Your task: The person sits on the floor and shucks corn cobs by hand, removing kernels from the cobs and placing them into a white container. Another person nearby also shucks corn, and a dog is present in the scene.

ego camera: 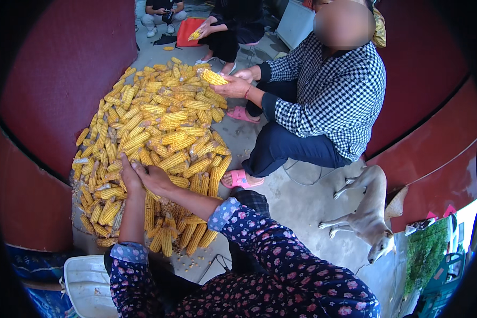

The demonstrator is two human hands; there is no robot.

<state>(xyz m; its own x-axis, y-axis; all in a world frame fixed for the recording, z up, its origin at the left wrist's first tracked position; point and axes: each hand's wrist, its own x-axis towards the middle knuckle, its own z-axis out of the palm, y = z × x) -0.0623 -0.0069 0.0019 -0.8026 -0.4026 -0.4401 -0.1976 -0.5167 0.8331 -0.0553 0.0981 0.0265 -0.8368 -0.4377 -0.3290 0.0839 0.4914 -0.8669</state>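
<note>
Both of my hands are close together over the near left part of a large heap of husked corn cobs (175, 119). My left hand (130, 177) is upright with its fingers extended, palm turned toward the other hand. Against it, my right hand (156, 181) has its fingers partly curled, reaching the left palm. Some yellow kernels show just below the right hand, but whether they belong to a held cob or to the heap is unclear. What lies between the palms is hidden. Cobs surround both hands, and loose kernels (189, 260) are scattered on the floor at the heap's near edge.
To the right, a seated person (326, 95) holds a corn cob (214, 77) in both hands. Another seated person behind the heap holds a cob (194, 35); a third person squats farther back. A dog (367, 210) stands on the right. A white plastic tub (89, 288) is at lower left.
</note>
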